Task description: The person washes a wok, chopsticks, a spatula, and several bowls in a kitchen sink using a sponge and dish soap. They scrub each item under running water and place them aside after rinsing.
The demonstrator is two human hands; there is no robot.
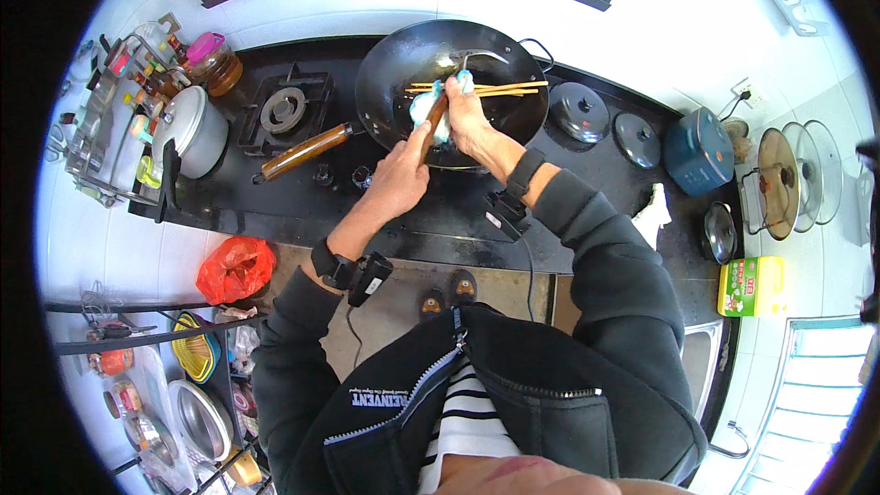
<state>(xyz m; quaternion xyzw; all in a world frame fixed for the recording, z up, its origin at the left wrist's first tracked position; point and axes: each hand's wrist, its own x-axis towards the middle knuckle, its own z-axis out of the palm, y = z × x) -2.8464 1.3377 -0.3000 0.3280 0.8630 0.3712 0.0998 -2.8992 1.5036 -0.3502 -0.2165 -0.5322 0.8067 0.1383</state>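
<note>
A black wok (388,62) sits on the stove. Above it, my left hand (401,179) grips the brown wooden handle (436,113) of what looks like a wok spatula, whose metal head (485,53) points to the far side of the wok. My right hand (467,110) presses a white and blue cloth (421,108) around the upper handle and shaft, so the part under the cloth is hidden. Several wooden chopsticks (512,90) lie across the wok just beyond my right hand's thumb. The wok's own wooden handle (306,152) sticks out to the left.
A bare gas burner (282,110), a pressure cooker (196,134) and a bottle rack (103,130) stand left. Rightward are pot lids (579,112), a blue appliance (698,151), a white cloth (653,215) and a yellow jug (770,285). A red bag (236,270) hangs low left.
</note>
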